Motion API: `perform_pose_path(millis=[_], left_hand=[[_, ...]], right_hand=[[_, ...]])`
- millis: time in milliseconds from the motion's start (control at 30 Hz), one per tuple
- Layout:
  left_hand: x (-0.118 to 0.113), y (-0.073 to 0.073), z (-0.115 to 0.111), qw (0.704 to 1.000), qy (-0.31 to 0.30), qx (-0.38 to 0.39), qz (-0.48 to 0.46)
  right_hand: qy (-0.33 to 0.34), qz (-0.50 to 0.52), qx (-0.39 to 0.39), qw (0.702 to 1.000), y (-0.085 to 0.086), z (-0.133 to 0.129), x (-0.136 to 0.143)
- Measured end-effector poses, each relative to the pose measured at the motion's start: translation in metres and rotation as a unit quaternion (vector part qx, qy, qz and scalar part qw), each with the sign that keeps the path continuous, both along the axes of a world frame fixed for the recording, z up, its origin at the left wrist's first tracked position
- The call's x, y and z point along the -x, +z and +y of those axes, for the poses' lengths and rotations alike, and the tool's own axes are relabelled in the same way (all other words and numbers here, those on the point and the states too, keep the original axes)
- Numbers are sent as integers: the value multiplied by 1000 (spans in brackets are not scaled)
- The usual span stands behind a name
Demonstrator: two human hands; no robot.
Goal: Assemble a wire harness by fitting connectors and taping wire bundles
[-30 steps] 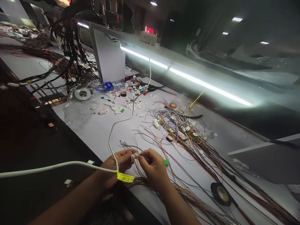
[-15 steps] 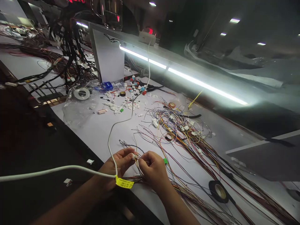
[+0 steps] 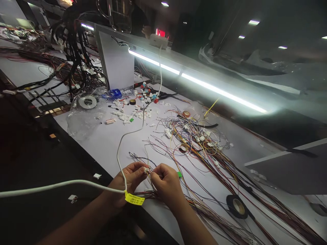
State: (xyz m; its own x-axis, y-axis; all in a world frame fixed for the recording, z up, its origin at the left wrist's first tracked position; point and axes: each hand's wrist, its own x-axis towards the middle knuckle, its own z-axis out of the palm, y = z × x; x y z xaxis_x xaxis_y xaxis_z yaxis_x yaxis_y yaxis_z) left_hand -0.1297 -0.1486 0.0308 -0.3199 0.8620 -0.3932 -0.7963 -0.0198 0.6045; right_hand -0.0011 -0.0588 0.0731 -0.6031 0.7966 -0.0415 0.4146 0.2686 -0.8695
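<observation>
Near the front edge of the white table, my left hand (image 3: 133, 175) pinches a small white connector (image 3: 146, 170) between thumb and fingers. Close against it, my right hand (image 3: 166, 180) is closed on a thin wire at the connector's side; its fingertips partly hide the wire. Several wires (image 3: 152, 185) run down from the connector between the two hands. A white cable (image 3: 120, 149) with a yellow label (image 3: 134, 198) passes in front of my left hand and wrist. Just right of my right hand lies a green connector (image 3: 179, 174).
Bundled wires (image 3: 204, 153) spread over the table's right side, with a black tape roll (image 3: 237, 206) beside them. Loose connectors (image 3: 125, 116), a plastic bag (image 3: 84, 115) and a plastic bottle (image 3: 119, 93) lie further back. A light tube (image 3: 219, 90) runs along the rear. A person's hand (image 3: 146, 31) shows beyond.
Both hands keep their hold on the connector and wire, nearly still. The view has shifted slightly. A person's hand now shows behind the rear ledge.
</observation>
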Motion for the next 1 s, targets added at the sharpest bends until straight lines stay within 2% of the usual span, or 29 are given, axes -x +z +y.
perform_pose_path(millis=[100, 200, 367, 433, 633, 867, 1000], left_hand=[[0, -8, 1, 1000, 12, 13, -11], [-1, -9, 1, 1000, 10, 23, 7], [-4, 4, 1, 985, 38, 23, 168], [-5, 7, 1, 979, 35, 21, 201], [-7, 3, 4, 992, 30, 28, 118], [-6, -4, 8, 984, 58, 47, 162], [-4, 1, 9, 989, 38, 45, 135]], right_hand=[[-1, -2, 8, 1000, 0, 1, 0], [1, -2, 17, 1000, -1, 2, -2], [1, -36, -42, 998, -4, 1, -2], [3, -37, -49, 998, -5, 1, -1], [24, 32, 33, 999, -5, 2, -1], [44, 32, -21, 998, -13, 3, -2], [47, 96, 7, 994, -12, 8, -6]])
